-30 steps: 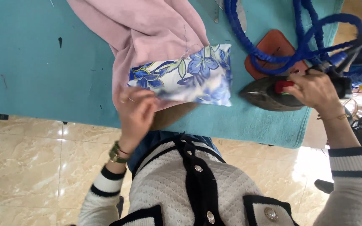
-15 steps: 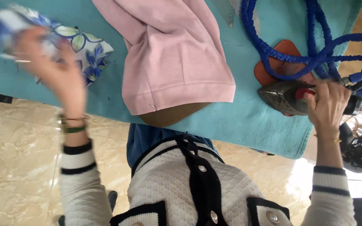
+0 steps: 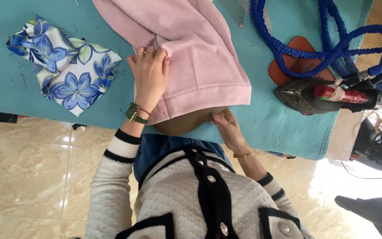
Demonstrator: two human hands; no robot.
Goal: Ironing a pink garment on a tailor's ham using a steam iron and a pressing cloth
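A pink garment (image 3: 200,57) lies across the teal padded table (image 3: 32,102), its hemmed end over a brown pressing pad (image 3: 189,124) at the near edge. My left hand (image 3: 149,73) rests on the garment's left side, fingers curled and pinching a fold. Just below the hem, my right hand (image 3: 227,127) has its fingertips tucked at the garment's edge, against the pad. A dark iron (image 3: 328,95) with a red handle sits alone at the right, with no hand on it.
A blue and white floral cloth (image 3: 63,66) lies crumpled at the left of the table. A blue braided hose (image 3: 332,40) loops above the iron, over an orange-brown iron rest (image 3: 295,59). Beige tiled floor (image 3: 23,177) lies below the table.
My left hand dropped the floral cloth at the left and came back onto the pink garment. My right hand let go of the iron and moved to the hem.
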